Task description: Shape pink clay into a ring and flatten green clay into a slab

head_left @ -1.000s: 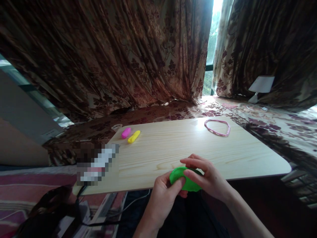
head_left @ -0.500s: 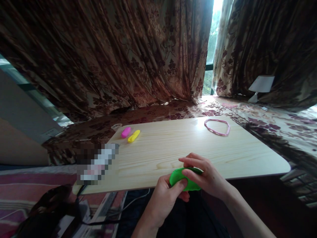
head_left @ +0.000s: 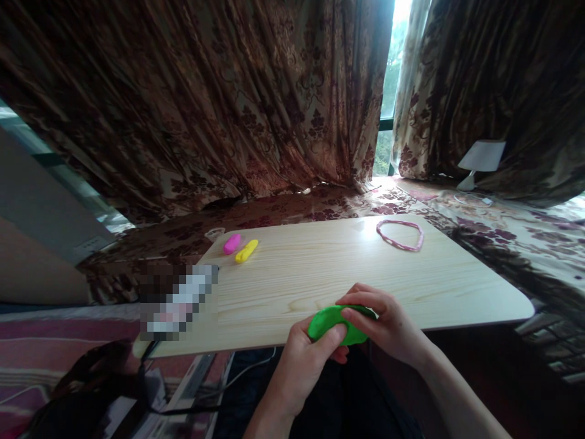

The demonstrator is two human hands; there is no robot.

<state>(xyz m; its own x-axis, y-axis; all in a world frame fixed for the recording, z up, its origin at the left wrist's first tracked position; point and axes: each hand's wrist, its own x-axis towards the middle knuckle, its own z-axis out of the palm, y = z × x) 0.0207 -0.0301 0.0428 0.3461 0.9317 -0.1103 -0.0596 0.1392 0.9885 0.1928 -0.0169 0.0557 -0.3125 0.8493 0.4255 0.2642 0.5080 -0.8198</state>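
Observation:
A flattened, oval piece of bright green modelling clay is held between both hands at the near edge of the table. My left hand grips it from the left, thumb pressed on the upper face and fingers underneath. My right hand closes on its right side, with the thumb on the face and the fingers over the far rim. The undersides of the clay and some fingertips are hidden. Farther off on the table lie a pink lump of clay and a yellow lump of clay, side by side.
The light wood-grain table has rounded corners. A pink twisted loop lies at its far right. A blurred-out object occupies the left end. Beyond are patterned curtains and a white lamp.
My right fingers have drawn in closer over the far rim of the green clay. Both hands and the clay have shifted slightly, and the clay's face shows a little more.

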